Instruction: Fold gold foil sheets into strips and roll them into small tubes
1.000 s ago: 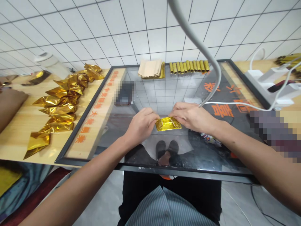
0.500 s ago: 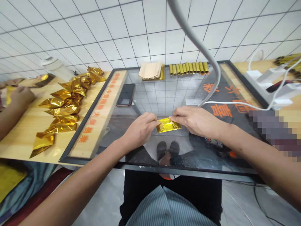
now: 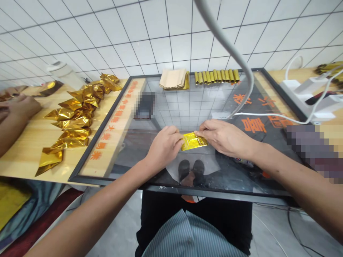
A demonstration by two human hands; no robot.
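Note:
A small rectangle of folded gold foil paper (image 3: 195, 141) is between my two hands, just above or on the dark glass panel (image 3: 150, 157). My left hand (image 3: 167, 144) pinches its left edge between thumb and fingers. At its upper right edge, my right hand (image 3: 221, 135) grips it with thumb and fingertips. Creases run across the shiny paper. Farther back on the glass lie a stack of tan-backed gold paper sheets (image 3: 173, 79) and a row of several rolled gold tubes (image 3: 217, 76).
Folded gold foil ingots (image 3: 73, 123) line the wooden table at left, near a co-worker's hand (image 3: 24, 107). A phone (image 3: 144, 106) lies on the glass. A grey flexible arm (image 3: 233, 57) arches overhead; a white power strip (image 3: 300, 96) with cables sits at right.
Both hands still hold the foil paper in nearly the same place, my left fingers shifted slightly on its edge. The co-worker's hand at far left has moved, and its gold piece no longer shows.

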